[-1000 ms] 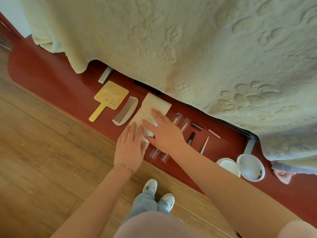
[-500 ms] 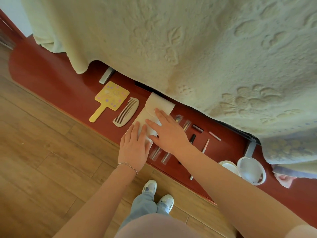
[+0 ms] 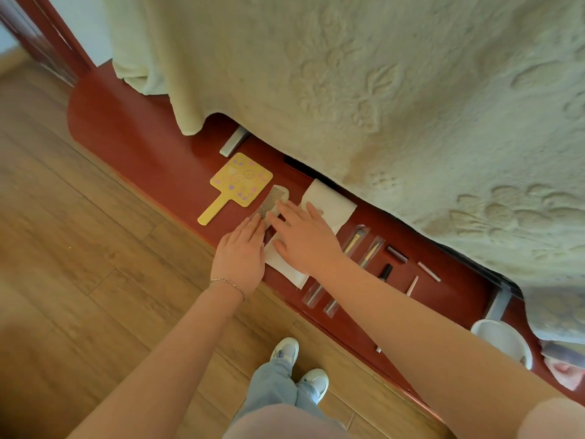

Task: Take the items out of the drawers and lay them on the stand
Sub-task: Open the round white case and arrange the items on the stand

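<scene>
Folded white cloth (image 3: 330, 205), soft fabric, lies flat on the dark red wooden stand (image 3: 133, 134), its far end toward the cream embossed bedspread (image 3: 348, 74) that overhangs the stand. Right hand (image 3: 304, 237) rests on its middle with fingers straight, palm down, grasping nothing; left hand (image 3: 240, 255) lies flat just beside it at the cloth's near left edge, fingers likewise extended, grip released. Fingertips of both hands reach toward the cream plastic comb (image 3: 269, 205), which lies just left of the cloth.

Step in hand, by judgement: smoothing and squaring the cloth in its place. Best done with flat palms stroking outward, light pressure, and care not to nudge the comb out of line.

Left of the comb: yellow square hand mirror with pastel dots (image 3: 235, 185), handle pointing near-left. Right of the cloth: two clear-sleeved slim brushes (image 3: 364, 251), a small dark bottle (image 3: 385, 273), a dark short tube (image 3: 397, 253), two thin pale sticks (image 3: 428, 271). Far right: round white lidded dish (image 3: 501, 342). Wood plank floor (image 3: 79, 280) below.
</scene>
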A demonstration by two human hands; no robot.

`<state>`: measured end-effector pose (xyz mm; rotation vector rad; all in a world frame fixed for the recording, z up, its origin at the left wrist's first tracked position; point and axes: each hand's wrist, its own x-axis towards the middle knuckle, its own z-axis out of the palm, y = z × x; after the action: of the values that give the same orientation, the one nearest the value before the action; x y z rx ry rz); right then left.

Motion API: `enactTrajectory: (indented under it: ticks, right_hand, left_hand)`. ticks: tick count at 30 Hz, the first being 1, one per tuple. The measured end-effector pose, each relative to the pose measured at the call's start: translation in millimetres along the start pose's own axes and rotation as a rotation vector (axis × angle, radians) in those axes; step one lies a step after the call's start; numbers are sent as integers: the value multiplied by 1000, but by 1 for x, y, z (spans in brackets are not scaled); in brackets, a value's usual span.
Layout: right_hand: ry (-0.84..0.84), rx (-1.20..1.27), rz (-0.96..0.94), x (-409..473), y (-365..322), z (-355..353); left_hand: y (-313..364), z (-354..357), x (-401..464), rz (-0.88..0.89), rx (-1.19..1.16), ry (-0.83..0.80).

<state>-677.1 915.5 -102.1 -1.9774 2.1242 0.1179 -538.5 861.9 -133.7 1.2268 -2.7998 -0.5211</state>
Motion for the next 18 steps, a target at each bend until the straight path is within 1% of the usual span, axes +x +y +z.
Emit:
enactTrajectory:
  ticks: [5, 10, 12, 14, 16, 18]
  right_hand:
    - [-44, -48, 14, 12, -4, 7]
    - [-9, -59, 29, 11, -4, 6]
    - [-3, -53, 31, 10, -5, 6]
    - [-4, -52, 29, 10, -4, 6]
    - [-5, -46, 27, 10, -3, 6]
    - [-5, -37, 26, 10, -1, 5]
  left_hand:
    - [-1, 4, -1, 5, -45, 23]
    - [2, 1, 0, 7, -25, -6]
    - [0, 0, 1, 11, -9, 6]
    - [-6, -5, 2, -34, 7, 47]
    - [-15, -10, 4, -129, 24, 78]
    - [-23, -14, 7, -213, 25, 65]
